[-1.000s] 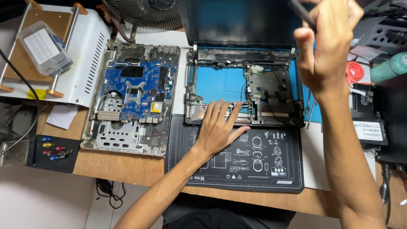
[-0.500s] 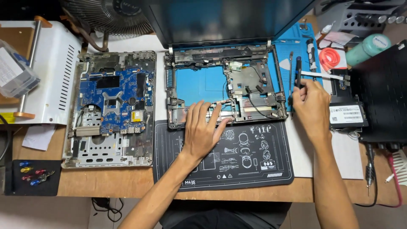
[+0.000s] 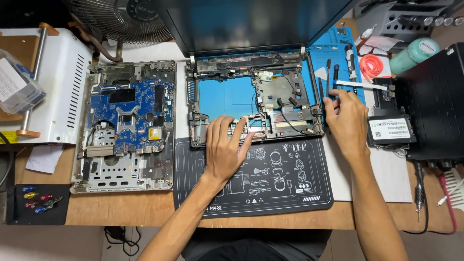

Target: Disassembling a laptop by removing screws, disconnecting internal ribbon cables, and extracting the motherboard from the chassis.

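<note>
My left hand [image 3: 224, 147] lies flat, fingers spread, gripping nothing, on the near edge of the stripped grey laptop chassis [image 3: 253, 104]. My right hand [image 3: 345, 116] touches black-handled tools [image 3: 333, 77] on the blue silicone mat [image 3: 338, 48], right; grip unclear.

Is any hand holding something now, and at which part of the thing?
The left hand lies flat on the laptop base's front edge, holding nothing. The right hand touches tools on the blue mat; any hold cannot be told.

Your stripped laptop base [image 3: 256, 104] lies flat and open, blue showing through its gutted frame, its front edge on the black mat [image 3: 270, 181]; dark tools [image 3: 333, 79] lie parallel just right.
</note>
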